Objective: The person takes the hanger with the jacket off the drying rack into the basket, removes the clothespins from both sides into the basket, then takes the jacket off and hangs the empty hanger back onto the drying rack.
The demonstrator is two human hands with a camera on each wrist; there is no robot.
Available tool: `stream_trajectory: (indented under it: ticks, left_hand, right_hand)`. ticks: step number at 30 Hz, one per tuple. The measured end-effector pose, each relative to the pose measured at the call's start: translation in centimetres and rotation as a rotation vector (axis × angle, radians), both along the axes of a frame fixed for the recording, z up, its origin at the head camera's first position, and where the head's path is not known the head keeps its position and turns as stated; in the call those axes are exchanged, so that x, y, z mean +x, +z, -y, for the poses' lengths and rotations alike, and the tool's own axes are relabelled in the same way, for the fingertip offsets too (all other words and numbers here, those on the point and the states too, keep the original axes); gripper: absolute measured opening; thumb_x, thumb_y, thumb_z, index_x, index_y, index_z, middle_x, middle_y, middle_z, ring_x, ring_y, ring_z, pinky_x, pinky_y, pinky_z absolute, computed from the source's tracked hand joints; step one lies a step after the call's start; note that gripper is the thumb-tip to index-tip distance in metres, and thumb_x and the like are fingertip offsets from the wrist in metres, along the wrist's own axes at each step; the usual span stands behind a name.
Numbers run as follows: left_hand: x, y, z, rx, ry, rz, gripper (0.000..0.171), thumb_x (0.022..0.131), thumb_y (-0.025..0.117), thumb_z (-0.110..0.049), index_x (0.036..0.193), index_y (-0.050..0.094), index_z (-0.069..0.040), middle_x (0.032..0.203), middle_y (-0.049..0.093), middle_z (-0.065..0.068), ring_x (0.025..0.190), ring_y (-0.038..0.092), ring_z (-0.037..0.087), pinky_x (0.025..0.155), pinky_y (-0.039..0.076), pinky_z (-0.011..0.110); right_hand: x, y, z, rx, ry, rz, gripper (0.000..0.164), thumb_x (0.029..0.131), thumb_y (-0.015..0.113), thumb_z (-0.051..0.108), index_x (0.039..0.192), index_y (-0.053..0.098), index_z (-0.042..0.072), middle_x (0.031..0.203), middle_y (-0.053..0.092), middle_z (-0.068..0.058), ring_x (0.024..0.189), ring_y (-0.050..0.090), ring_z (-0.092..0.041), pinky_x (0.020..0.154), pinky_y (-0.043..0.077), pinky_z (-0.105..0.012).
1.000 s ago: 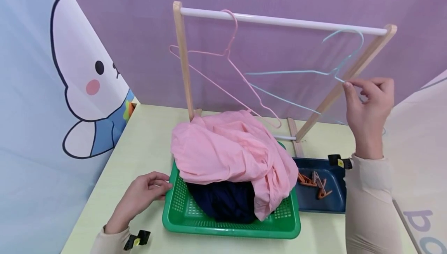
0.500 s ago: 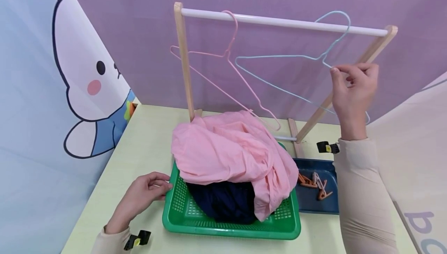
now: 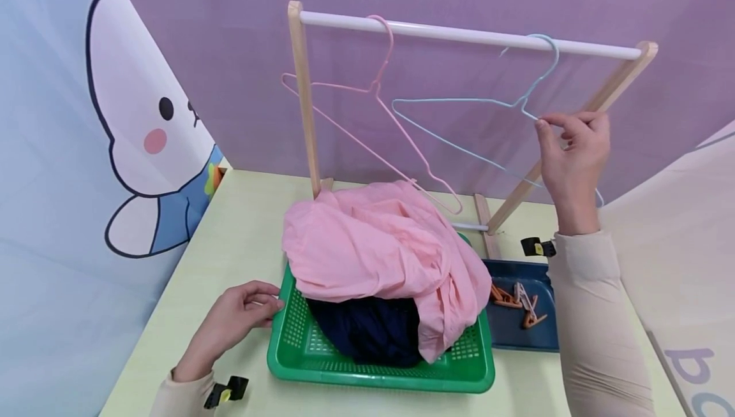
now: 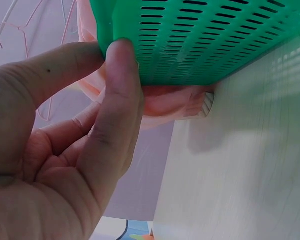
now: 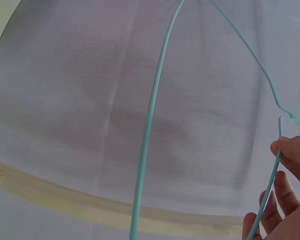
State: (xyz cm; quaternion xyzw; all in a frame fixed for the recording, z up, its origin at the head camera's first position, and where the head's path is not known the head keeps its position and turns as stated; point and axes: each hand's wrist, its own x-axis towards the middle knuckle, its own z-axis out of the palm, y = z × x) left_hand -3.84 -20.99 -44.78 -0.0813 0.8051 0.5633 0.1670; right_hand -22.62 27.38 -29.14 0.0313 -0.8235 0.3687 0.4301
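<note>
My right hand (image 3: 576, 165) pinches the light teal hanger (image 3: 453, 99) between thumb and fingertips, on its shoulder just below the neck. Its hook loops over the white rail (image 3: 459, 34), with the tip showing behind and below it. In the right wrist view, the hanger's long lower bar (image 5: 149, 120) crosses in front of the wall. My left hand (image 3: 238, 315) pinches the left rim of the green basket (image 3: 379, 379); in the left wrist view, thumb and index finger meet at that rim. Pink cloth (image 3: 379, 251) is heaped in the basket over dark navy cloth (image 3: 367, 334).
A pink hanger (image 3: 383, 95) hangs on the left of the rail. The rack's wooden posts (image 3: 304, 98) stand behind the basket. To the basket's right, a dark blue tray (image 3: 522, 339) holds several clothespins (image 3: 534, 321). Purple cloth (image 3: 230, 53) backs the pale table (image 3: 241, 232).
My right hand has moved left with the teal hanger, rising and then lowering slightly, so the hook has come over the rail. The left hand and basket have stayed put.
</note>
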Motion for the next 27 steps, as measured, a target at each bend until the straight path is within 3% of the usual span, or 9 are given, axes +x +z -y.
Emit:
stream_trajectory:
  ticks: [6,9,13,15,18,23,27]
  left_hand:
    - [0.0,-0.2,0.0,-0.001,-0.004,0.004,0.036,0.093,0.073,-0.014,0.121,0.062,0.005,0.097,0.069,0.010,0.082,0.070,0.023,0.071,0.060,0.037]
    - [0.0,-0.2,0.1,0.000,-0.008,0.002,0.036,0.093,0.073,-0.015,0.121,0.062,0.005,0.097,0.069,0.010,0.082,0.070,0.022,0.070,0.060,0.036]
    - [-0.1,-0.1,0.1,0.004,-0.010,0.000,0.035,0.093,0.073,-0.015,0.120,0.063,0.005,0.097,0.069,0.010,0.081,0.070,0.022,0.071,0.060,0.037]
    - [-0.1,-0.1,0.1,0.003,-0.016,-0.005,0.035,0.093,0.072,-0.015,0.120,0.062,0.005,0.097,0.069,0.010,0.081,0.069,0.022,0.072,0.060,0.037]
    - [-0.2,-0.1,0.1,0.003,-0.015,-0.005,0.034,0.093,0.072,-0.015,0.119,0.063,0.004,0.097,0.069,0.009,0.081,0.070,0.022,0.072,0.060,0.037]
    - [-0.1,-0.2,0.1,0.005,-0.012,-0.014,0.033,0.093,0.072,-0.013,0.119,0.063,0.004,0.097,0.069,0.009,0.081,0.069,0.022,0.071,0.060,0.036]
    - [-0.1,-0.3,0.1,0.007,-0.004,-0.011,0.034,0.093,0.071,-0.013,0.120,0.062,0.005,0.097,0.068,0.010,0.082,0.069,0.022,0.071,0.060,0.036]
  right_hand:
    - [1.5,0.1,0.4,0.079,-0.023,-0.008,0.018,0.091,0.074,0.014,0.107,0.078,0.007,0.094,0.037,0.026,0.087,0.038,0.006,0.080,0.033,-0.022]
    - [3.1,0.3,1.2,0.143,0.010,-0.050,0.020,0.091,0.075,0.011,0.109,0.077,0.004,0.091,0.051,0.008,0.092,0.042,-0.002,0.083,0.032,-0.029]
    - [5.9,0.6,2.7,0.263,0.126,-0.070,0.021,0.088,0.076,0.008,0.108,0.076,0.001,0.101,0.059,-0.023,0.099,0.052,-0.031,0.084,0.034,-0.041]
    - [7.3,0.7,3.4,0.321,0.199,-0.057,0.022,0.087,0.076,0.008,0.108,0.075,0.000,0.108,0.062,-0.024,0.103,0.053,-0.042,0.085,0.035,-0.045]
    - [8.9,0.5,4.4,0.395,0.320,-0.059,0.024,0.088,0.074,0.014,0.106,0.074,-0.002,0.110,0.063,-0.024,0.102,0.055,-0.044,0.083,0.038,-0.050]
    - [10.3,-0.3,6.0,0.505,0.476,-0.081,0.041,0.099,0.061,0.037,0.104,0.074,-0.002,0.106,0.062,-0.026,0.094,0.057,-0.044,0.075,0.042,-0.053]
    - [10.5,-0.8,7.4,0.560,0.545,-0.071,0.028,0.093,0.071,0.026,0.104,0.073,0.001,0.105,0.063,-0.022,0.090,0.059,-0.041,0.073,0.044,-0.052]
